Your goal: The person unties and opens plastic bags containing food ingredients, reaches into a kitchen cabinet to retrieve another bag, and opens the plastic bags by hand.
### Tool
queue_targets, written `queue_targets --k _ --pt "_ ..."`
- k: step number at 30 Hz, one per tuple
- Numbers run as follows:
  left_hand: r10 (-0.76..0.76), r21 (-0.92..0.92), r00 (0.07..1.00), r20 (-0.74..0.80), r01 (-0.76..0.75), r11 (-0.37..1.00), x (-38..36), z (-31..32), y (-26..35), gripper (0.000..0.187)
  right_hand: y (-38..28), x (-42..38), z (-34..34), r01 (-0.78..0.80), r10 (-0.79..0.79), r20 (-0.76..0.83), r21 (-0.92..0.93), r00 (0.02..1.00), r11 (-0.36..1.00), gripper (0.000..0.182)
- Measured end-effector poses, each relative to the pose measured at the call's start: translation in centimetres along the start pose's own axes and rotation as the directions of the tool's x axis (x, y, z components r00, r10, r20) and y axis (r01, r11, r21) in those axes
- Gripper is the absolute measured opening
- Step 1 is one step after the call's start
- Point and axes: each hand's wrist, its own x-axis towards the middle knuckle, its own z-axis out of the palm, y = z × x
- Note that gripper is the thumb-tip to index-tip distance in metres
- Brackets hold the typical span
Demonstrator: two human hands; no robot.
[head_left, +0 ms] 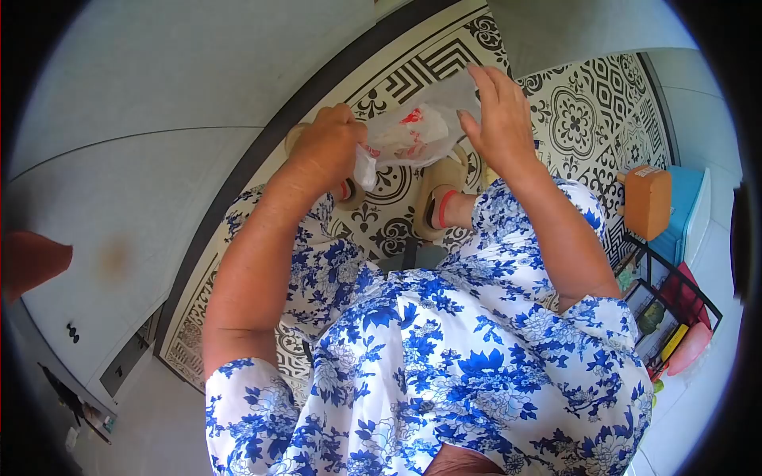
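Observation:
A thin, see-through white plastic bag [397, 143] with red print stretches between my two hands over the floor. My left hand [325, 143] is closed in a fist round the bag's left end, and a gathered bit hangs below it. At the bag's right side, my right hand [506, 119] has its fingers stretched out and the thumb apart, with the plastic touching it. Something pale shows through the bag; I cannot make out what it is. Beneath the bag are my feet in tan slippers [429, 208].
I sit on a low seat [413, 258] above a black-and-white patterned mat [571, 119]. To the right stand an orange-brown block [647, 202], a light-blue box [692, 208] and a black-framed rack [675, 293] of small items. White panels [182, 71] line the left.

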Motion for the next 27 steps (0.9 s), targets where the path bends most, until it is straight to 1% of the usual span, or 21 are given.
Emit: queue_targets --k 1,3,4,5,6,7,8,9,11,12,14,15,17,18,19,20,21,23,24,26,27 --pt "-0.001 -0.007 1.0 -0.003 0.001 1.0 0.0 -0.2 0.5 0.018 -0.6 -0.1 -0.1 0.006 -0.006 0.004 -0.003 1.0 1.0 0.041" --pt "0.146 0.06 0.989 0.004 -0.146 0.987 -0.3 -0.6 1.4 0.018 -2.0 -0.2 0.4 0.149 -0.166 0.039 0.274 0.985 0.95 0.042" --pt "0.136 0.056 0.991 0.002 -0.136 0.989 -0.5 -0.5 1.8 0.018 -2.5 -0.3 1.3 0.154 -0.173 0.044 0.28 0.984 0.948 0.042" --pt "0.147 0.108 0.988 0.039 -0.15 0.983 -0.7 -0.5 2.1 0.018 -2.9 -0.5 2.9 0.001 -0.14 0.419 0.314 0.897 0.949 0.04" --pt "0.155 0.159 0.985 0.079 -0.166 0.973 -0.8 -0.6 2.4 0.018 -3.1 -0.7 4.5 -0.152 -0.114 0.731 0.287 0.672 0.946 0.037" --pt "0.146 0.157 0.986 0.083 -0.158 0.975 -0.9 -0.9 2.7 0.018 -3.0 -0.2 6.6 -0.192 -0.033 0.875 0.142 0.484 0.971 0.035" --pt "0.133 0.185 0.987 0.095 -0.148 0.971 -1.1 -1.3 3.1 0.016 -2.5 0.0 8.6 -0.194 0.063 0.96 -0.01 0.271 0.981 0.034" --pt "0.119 0.212 0.987 0.109 -0.14 0.967 -1.0 -1.8 3.5 0.015 -1.6 -0.7 10.4 -0.194 0.056 0.962 -0.004 0.266 0.981 0.034" --pt "0.092 0.206 0.991 0.096 -0.11 0.972 -1.0 -2.9 4.2 0.014 0.5 -3.6 13.5 -0.238 0.18 0.881 -0.079 0.437 0.968 0.031" --pt "0.071 0.2 0.995 0.067 -0.083 0.976 -1.3 -3.2 4.8 0.013 1.2 -5.4 14.3 -0.235 0.172 0.883 -0.072 0.436 0.969 0.031" --pt "0.065 0.199 0.996 0.062 -0.076 0.977 -1.4 -3.9 5.3 0.012 1.9 -7.5 15.7 -0.292 0.205 0.875 -0.077 0.439 0.953 0.034" --pt "0.07 0.204 0.996 0.055 -0.08 0.976 -1.7 -4.0 5.5 0.012 1.9 -8.3 16.1 -0.288 0.198 0.879 -0.072 0.435 0.955 0.034" --pt "0.086 0.189 0.995 0.046 -0.093 0.978 -1.7 -4.3 5.2 0.012 1.6 -9.2 16.3 -0.298 0.261 0.929 -0.18 0.261 0.937 0.038" --pt "0.108 0.18 0.994 0.03 -0.112 0.977 -1.7 -4.4 5.2 0.012 1.4 -9.3 16.1 -0.299 0.26 0.932 -0.18 0.254 0.937 0.038" --pt "0.104 0.202 0.994 0.019 -0.106 0.974 -2.7 -4.9 7.1 0.012 1.1 -9.3 14.6 -0.336 0.298 0.927 -0.212 0.229 0.918 0.038" --pt "0.091 0.207 0.996 0.015 -0.092 0.974 -2.7 -4.9 7.5 0.013 1.0 -9.1 14.5 -0.376 0.342 0.921 -0.255 0.188 0.891 0.038" --pt "0.077 0.207 0.997 0.013 -0.078 0.975 -2.7 -4.9 7.7 0.014 1.1 -9.5 14.9 -0.378 0.34 0.921 -0.251 0.191 0.891 0.038" --pt "0.071 0.216 0.997 -0.001 -0.069 0.974 -2.6 -4.5 7.8 0.016 1.6 -11.1 16.2 -0.329 0.359 0.902 -0.271 0.242 0.904 0.036" --pt "0.069 0.22 0.997 -0.017 -0.063 0.973 -2.5 -4.3 7.8 0.018 2.0 -11.8 16.7 -0.331 0.359 0.902 -0.272 0.239 0.904 0.036" --pt "0.063 0.218 0.998 -0.015 -0.058 0.974 -2.3 -4.3 7.7 0.02 2.2 -11.8 16.9 -0.155 0.242 0.933 -0.207 0.265 0.966 0.037" --pt "0.057 0.216 0.998 -0.017 -0.052 0.975 -2.1 -4.3 7.7 0.023 2.5 -11.2 16.6 -0.152 0.244 0.932 -0.21 0.267 0.966 0.037"
